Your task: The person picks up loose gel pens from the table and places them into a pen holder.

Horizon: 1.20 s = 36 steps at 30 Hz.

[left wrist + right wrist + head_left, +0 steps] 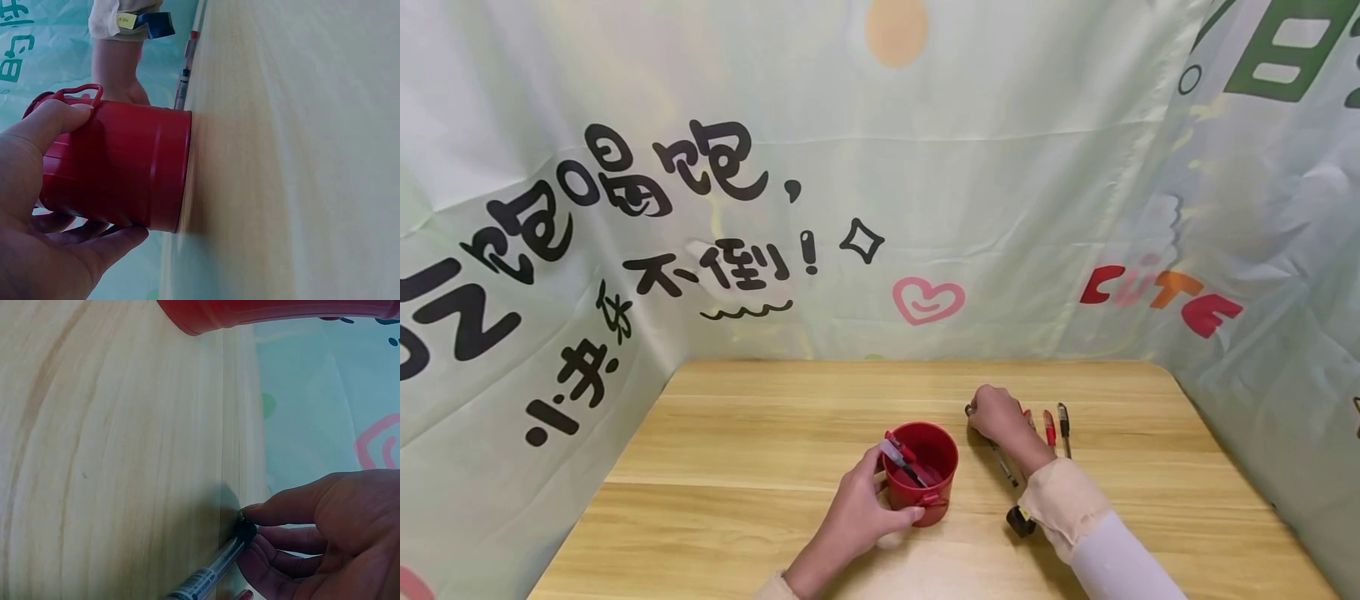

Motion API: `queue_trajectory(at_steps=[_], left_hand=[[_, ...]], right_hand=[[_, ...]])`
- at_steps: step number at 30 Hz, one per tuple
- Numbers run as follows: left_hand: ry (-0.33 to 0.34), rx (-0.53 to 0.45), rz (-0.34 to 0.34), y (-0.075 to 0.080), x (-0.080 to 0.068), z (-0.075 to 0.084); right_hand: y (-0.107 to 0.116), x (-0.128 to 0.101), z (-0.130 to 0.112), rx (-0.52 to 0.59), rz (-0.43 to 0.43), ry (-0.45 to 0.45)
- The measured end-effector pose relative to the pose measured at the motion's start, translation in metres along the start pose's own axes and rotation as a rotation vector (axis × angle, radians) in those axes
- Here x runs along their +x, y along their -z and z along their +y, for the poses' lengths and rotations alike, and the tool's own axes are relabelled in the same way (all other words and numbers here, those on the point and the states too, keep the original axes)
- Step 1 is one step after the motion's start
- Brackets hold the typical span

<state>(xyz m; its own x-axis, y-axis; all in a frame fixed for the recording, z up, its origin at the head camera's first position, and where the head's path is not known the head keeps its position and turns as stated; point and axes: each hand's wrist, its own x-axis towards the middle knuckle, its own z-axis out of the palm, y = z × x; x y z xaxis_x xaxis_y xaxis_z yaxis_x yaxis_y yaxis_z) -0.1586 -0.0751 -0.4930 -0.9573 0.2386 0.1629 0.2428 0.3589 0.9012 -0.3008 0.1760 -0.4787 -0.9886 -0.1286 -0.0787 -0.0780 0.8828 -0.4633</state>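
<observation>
A red bucket (937, 500) stands upright on the wooden table, with a red pen (901, 447) and a clear-capped pen (892, 454) leaning inside it. My left hand (859, 504) grips the bucket from its left side, thumb over the front near the small handle (83, 89). To the right of the bucket, my right hand (1002, 414) pinches the black-capped end of a clear-barrelled pen (209, 573) between thumb and fingers. The pen's other end (1009, 473) points toward the table's front.
Right of my right hand lie a red-capped pen (1050, 429) and a black-capped pen (1064, 421), with another red pen (1028, 417) partly hidden by the hand. A black device (1020, 522) sits at the right cuff. Printed cloth (1000, 208) surrounds the table (737, 442).
</observation>
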Motion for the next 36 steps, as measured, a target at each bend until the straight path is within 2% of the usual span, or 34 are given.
queue_trajectory(at_steps=[4,10,20,27,36], left_hand=[[0.009,0.001,-0.002,0.000,-0.001,0.000],[-0.012,0.014,0.001,0.000,0.000,-0.001],[0.015,0.002,-0.013,0.001,0.000,0.003],[0.022,-0.001,-0.008,0.002,-0.001,0.001],[0.008,-0.006,-0.014,0.001,-0.001,0.001]], right_hand=[[0.001,-0.001,0.000,0.007,-0.011,-0.007],[0.004,-0.002,-0.002,0.016,-0.048,-0.025],[0.006,-0.004,-0.004,0.042,-0.069,-0.039],[0.011,-0.004,-0.007,0.067,-0.057,-0.029],[0.027,-0.015,-0.016,0.104,-0.019,-0.006]])
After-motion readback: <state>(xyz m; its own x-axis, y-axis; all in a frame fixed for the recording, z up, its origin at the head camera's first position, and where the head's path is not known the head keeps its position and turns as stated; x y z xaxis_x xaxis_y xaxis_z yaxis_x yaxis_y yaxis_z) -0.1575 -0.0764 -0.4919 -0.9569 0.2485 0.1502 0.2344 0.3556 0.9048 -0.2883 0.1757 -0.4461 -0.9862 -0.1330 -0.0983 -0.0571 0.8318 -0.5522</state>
